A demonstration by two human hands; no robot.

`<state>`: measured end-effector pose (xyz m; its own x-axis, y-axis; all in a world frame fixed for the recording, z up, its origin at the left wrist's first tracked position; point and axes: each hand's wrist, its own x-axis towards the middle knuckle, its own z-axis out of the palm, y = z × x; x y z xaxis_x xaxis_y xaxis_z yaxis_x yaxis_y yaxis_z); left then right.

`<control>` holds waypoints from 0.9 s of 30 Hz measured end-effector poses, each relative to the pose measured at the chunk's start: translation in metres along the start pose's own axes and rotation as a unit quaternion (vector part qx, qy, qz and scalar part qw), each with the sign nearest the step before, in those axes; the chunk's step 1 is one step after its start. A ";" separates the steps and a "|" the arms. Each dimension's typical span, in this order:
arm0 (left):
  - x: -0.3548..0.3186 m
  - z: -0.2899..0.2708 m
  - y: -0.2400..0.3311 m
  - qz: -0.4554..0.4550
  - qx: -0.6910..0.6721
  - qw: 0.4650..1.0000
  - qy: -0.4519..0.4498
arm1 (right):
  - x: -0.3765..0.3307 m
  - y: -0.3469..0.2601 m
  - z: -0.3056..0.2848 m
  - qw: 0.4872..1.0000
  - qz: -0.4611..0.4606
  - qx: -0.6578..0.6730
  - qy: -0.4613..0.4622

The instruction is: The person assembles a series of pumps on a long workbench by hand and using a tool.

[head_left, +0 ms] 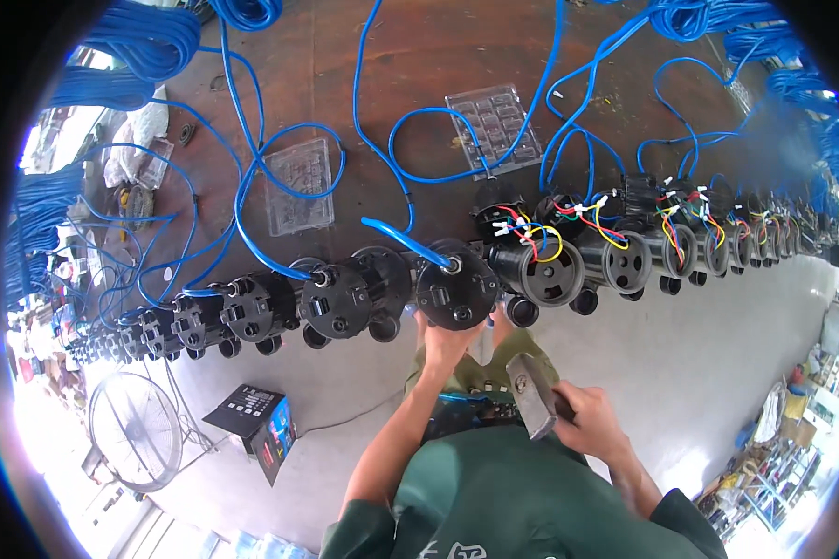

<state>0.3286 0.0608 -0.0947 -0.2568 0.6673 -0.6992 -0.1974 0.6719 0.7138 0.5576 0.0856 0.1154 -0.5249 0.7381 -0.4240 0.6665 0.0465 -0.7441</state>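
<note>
Just left of my body's front, my left hand (451, 343) grips a black cylindrical housing (458, 296) from below at the table's edge; its fingertips are partly hidden by the housing. A blue cable (406, 239) runs into the metal fitting on top of that housing. Away from the table edge, my right hand (591, 424) is wrapped round a hammer (531, 396), its blocky metal head raised above my lap. To the right stands an open housing (548, 272) with red, yellow and blue wires and white connectors. A capped housing (337, 307) sits to the left.
Rows of similar housings line the table edge on both sides. Two transparent plastic trays (299, 186) (494, 129) lie on the brown tabletop (336, 56) among looping blue cables. Coiled cable bundles (144, 37) are at the far left. A fan (136, 431) and a printed box (252, 419) stand at lower left.
</note>
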 end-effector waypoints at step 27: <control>-0.017 -0.052 -0.041 0.038 -0.006 0.999 -0.038 | 0.010 -0.006 -0.023 0.862 0.218 0.458 0.011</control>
<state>0.2918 0.0054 -0.1104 -0.1985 0.7391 -0.6436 -0.1910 0.6150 0.7651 0.5605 0.1084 0.1277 -0.3125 0.5643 -0.7641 0.0944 -0.7820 -0.6161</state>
